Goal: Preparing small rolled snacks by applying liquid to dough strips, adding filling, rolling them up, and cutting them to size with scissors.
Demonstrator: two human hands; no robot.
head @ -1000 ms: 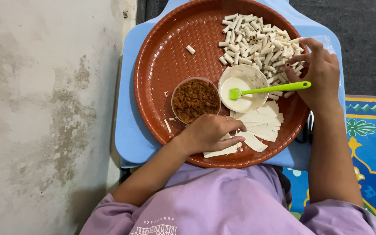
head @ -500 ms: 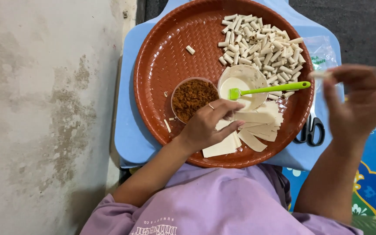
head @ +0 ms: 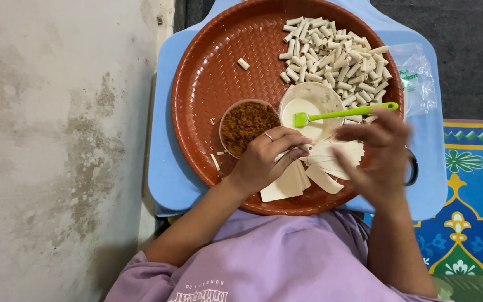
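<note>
On the round brown tray (head: 208,84), the left hand (head: 266,159) rests curled on the stack of pale wrapper sheets (head: 308,168) just beside the bowl of brown filling (head: 247,126), fingertips pinching a sheet; the right hand (head: 378,159) hovers blurred over the same stack, fingers loosely spread, its grasp unclear

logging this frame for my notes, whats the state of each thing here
round tray: flat on the blue board, loaded
brown filling cup: upright, full
white paste cup: upright, green brush resting across it
rolled sticks: piled, one stray apart
wrapper sheets: flat, stacked
left hand: fingers on the sheets
right hand: blurred, above the sheets
</note>
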